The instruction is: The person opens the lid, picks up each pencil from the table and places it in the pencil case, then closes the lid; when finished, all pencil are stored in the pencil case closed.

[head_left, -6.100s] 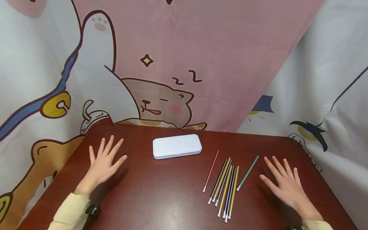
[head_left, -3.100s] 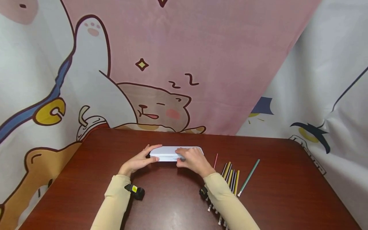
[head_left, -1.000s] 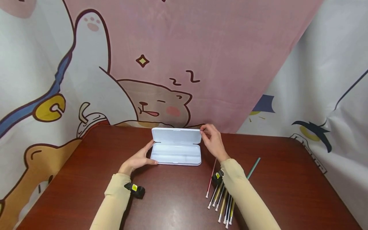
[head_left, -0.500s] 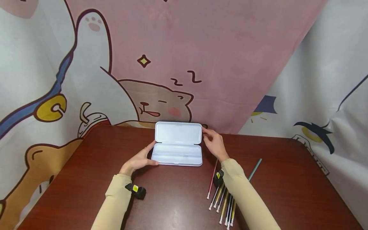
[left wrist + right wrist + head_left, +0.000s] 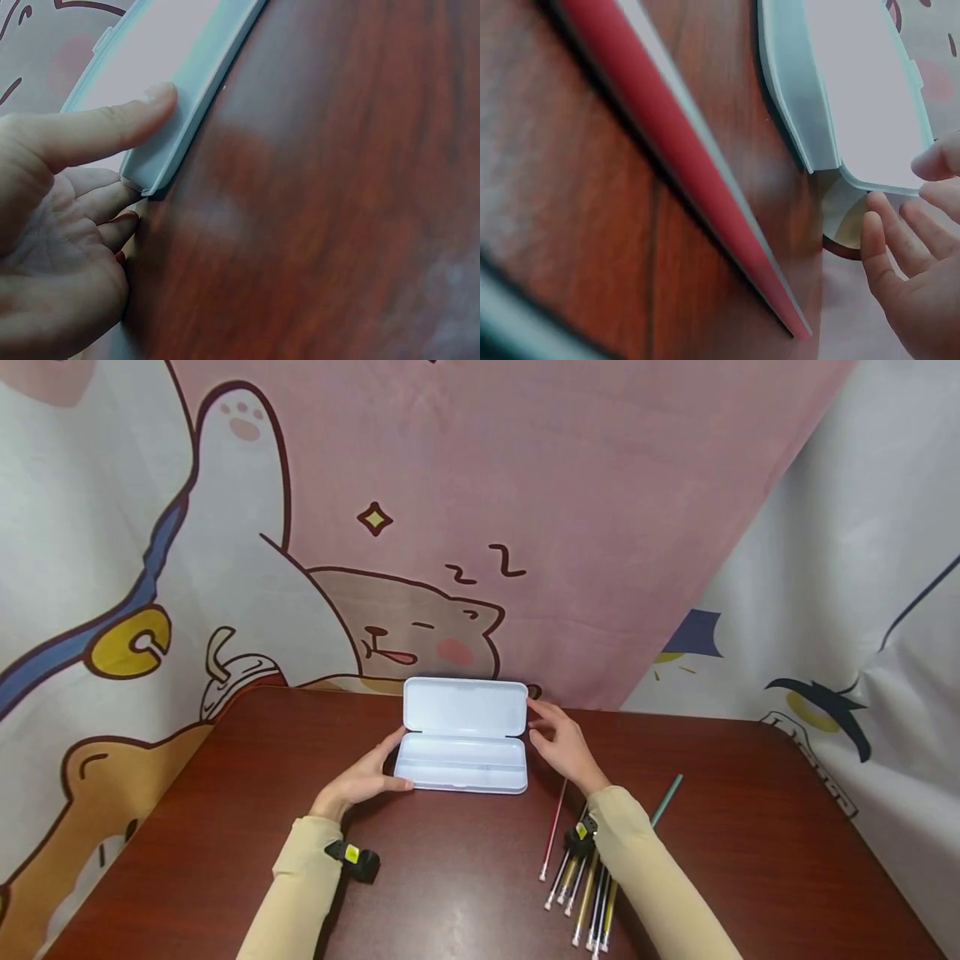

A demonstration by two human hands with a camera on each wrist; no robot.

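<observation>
A white pencil case [image 5: 459,789] stands open at the back middle of the table, its lid [image 5: 465,707] raised and leaning back. Inside the base, a low divider shows and no pencils lie there. My left hand [image 5: 360,779] holds the case's left end, thumb on the front edge and fingers behind. In the left wrist view the thumb [image 5: 112,127] lies over the case's wall. My right hand [image 5: 566,747] is at the lid's right edge with loosely bent fingers; fingertips [image 5: 877,206] are close to or touching that edge.
Several striped pencils [image 5: 585,902] with white eraser ends lie to the right, partly under the right forearm. A red pencil [image 5: 553,831] lies left of them, a green pencil [image 5: 667,799] to their right. A printed curtain [image 5: 600,527] hangs behind the table [image 5: 450,877].
The case was closed at first and both hands lay apart. They came to the case, and the right hand lifted the lid fully back. Lately that hand's fingers have loosened and lowered slightly.
</observation>
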